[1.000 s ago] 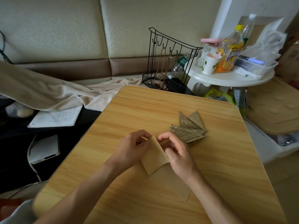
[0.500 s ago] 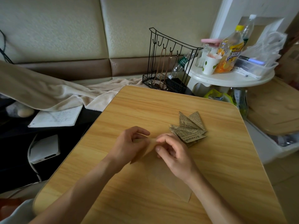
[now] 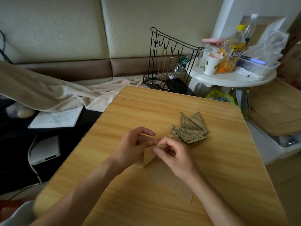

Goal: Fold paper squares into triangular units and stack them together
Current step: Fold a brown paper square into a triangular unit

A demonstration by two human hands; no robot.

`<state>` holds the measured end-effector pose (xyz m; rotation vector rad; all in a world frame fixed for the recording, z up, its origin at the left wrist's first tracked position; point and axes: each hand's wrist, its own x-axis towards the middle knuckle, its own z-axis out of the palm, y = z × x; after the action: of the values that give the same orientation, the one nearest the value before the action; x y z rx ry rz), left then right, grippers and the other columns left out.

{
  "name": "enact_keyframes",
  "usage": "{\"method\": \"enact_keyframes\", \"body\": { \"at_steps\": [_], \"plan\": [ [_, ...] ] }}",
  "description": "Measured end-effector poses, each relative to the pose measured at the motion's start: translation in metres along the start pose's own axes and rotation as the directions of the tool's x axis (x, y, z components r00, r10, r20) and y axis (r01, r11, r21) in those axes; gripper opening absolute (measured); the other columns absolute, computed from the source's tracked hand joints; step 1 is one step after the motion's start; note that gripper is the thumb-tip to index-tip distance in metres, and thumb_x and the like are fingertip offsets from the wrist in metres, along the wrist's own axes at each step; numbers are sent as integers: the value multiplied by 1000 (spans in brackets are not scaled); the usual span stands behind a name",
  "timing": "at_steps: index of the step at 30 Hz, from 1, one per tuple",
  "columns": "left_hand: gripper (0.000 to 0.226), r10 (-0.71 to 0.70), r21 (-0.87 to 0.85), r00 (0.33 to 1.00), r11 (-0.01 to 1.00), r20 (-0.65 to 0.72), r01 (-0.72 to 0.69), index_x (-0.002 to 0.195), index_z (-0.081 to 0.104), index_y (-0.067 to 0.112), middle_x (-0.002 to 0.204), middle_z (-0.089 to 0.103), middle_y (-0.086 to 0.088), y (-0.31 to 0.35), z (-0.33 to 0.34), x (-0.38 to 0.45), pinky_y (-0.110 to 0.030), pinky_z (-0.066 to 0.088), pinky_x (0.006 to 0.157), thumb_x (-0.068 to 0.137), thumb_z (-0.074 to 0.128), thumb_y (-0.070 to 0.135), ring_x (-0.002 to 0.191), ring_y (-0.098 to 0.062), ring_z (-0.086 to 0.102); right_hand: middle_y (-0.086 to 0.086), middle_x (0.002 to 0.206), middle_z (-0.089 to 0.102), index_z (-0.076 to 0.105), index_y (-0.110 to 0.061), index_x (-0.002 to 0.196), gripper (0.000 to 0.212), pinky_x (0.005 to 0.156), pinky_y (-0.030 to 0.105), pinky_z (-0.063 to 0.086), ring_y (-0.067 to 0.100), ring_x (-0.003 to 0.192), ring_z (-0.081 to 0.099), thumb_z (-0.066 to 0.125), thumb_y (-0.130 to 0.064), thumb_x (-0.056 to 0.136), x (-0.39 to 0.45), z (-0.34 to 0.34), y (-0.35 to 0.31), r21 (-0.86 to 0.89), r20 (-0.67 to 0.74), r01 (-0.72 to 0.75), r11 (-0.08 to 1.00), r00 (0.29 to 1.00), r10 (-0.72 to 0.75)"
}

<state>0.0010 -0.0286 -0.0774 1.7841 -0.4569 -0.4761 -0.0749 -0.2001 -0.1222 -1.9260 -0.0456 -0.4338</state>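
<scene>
- While both hands met near the middle of the wooden tabletop (image 3: 219, 168), one tan paper sheet (image 3: 172, 181) lay under them, its near corner pointing toward 5 o'clock and its far flap lifted off the wood.
- The left hand (image 3: 132, 148) pinched the raised flap from the 9 o'clock side, thumb and fingers curled onto the paper.
- The right hand (image 3: 175, 154) pinched the same flap's top edge from the 3 o'clock side, fingertips bent over it; the two hands nearly touched.
- One cluster of folded newsprint units (image 3: 189, 129) sat just beside the right hand at 1 o'clock, fanned out; about four points showed, though the exact count cannot be told.
- At 12 o'clock, beyond the tabletop, stood one black wire rack (image 3: 169, 62).
- At 2 o'clock, one round white side table (image 3: 228, 79) carried one paper cup (image 3: 211, 64), one orange drink bottle (image 3: 231, 53) and one clear plastic tray (image 3: 259, 67).
- At 10 o'clock, one open notebook (image 3: 56, 118) lay below one beige blanket (image 3: 48, 93).
</scene>
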Motion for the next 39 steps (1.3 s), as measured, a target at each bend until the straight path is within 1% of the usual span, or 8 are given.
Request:
{"method": "enact_keyframes", "body": {
  "at_steps": [3, 8, 12, 16, 21, 25, 31, 39],
  "plan": [
    [18, 7, -22, 1000, 1000, 20, -7, 110, 68, 20, 94, 80, 3, 2, 2, -2, -18, 50, 67, 103, 57, 8, 76, -5, 67, -4, 79, 64, 66, -23, 81, 20, 64, 44, 49, 25, 71, 62, 73, -40, 87, 0, 0, 0, 21, -28, -43, 999, 999, 43],
    [29, -19, -28, 1000, 999, -20, 19, 103, 76, 26, 90, 75, 2, 1, 1, -1, -32, 52, 78, 102, 53, 8, 81, -11, 64, 1, 67, 66, 64, -22, 83, 13, 56, 26, 42, 18, 61, 60, 72, -28, 92, -2, 0, 1, 6, -76, -105, 994, 992, 105],
    [30, 8, 1, 1000, 1000, -21, -8, 99, 78, 31, 78, 70, 13, -1, -1, -1, -23, 51, 69, 99, 58, 9, 72, -3, 62, 0, 68, 66, 66, -24, 85, 11, 61, 42, 50, 31, 68, 67, 72, -21, 94, -2, -1, -1, 20, -107, -133, 991, 985, 135],
    [12, 39, -8, 999, 999, -35, -40, 97, 78, 28, 64, 63, 13, -5, 1, -2, -19, 45, 57, 90, 78, 19, 59, -3, 53, -1, 70, 69, 66, -25, 84, 15, 65, 45, 55, 27, 70, 70, 73, -19, 95, -2, -2, -4, 38, -116, -147, 988, 982, 150],
    [14, -2, -67, 995, 998, -103, -5, 93, 80, 26, 87, 77, -6, -6, 5, -2, -26, 55, 70, 83, 85, 17, 76, -11, 67, -1, 68, 69, 66, -27, 83, 15, 59, 32, 51, 22, 67, 70, 73, -20, 95, -2, -2, -4, 35, -121, -161, 986, 979, 164],
    [15, -10, -121, 996, 993, -85, 0, 92, 81, 23, 84, 77, -3, -6, 5, -3, -18, 53, 66, 85, 82, 10, 74, -8, 67, 2, 69, 70, 66, -26, 85, 11, 61, 35, 53, 19, 65, 71, 73, -24, 93, -2, -1, -4, 65, -126, -149, 987, 980, 156],
    [16, -33, -157, 995, 987, -94, 18, 95, 81, 22, 91, 75, -16, -4, 6, -3, -28, 56, 75, 88, 78, 8, 78, -13, 68, -1, 77, 71, 64, -21, 88, 12, 61, 31, 55, 20, 64, 73, 70, -15, 97, -1, -2, 0, 152, -164, -148, 977, 971, 173],
    [13, -76, -220, 993, 974, -91, 54, 97, 81, 15, 89, 79, -9, -4, 5, -3, -20, 59, 72, 90, 75, 5, 79, -12, 73, 4, 78, 71, 63, -20, 94, 10, 64, 43, 55, 22, 65, 73, 70, -25, 92, 0, 0, 1, 172, -177, -152, 973, 967, 183]
  ]
}}
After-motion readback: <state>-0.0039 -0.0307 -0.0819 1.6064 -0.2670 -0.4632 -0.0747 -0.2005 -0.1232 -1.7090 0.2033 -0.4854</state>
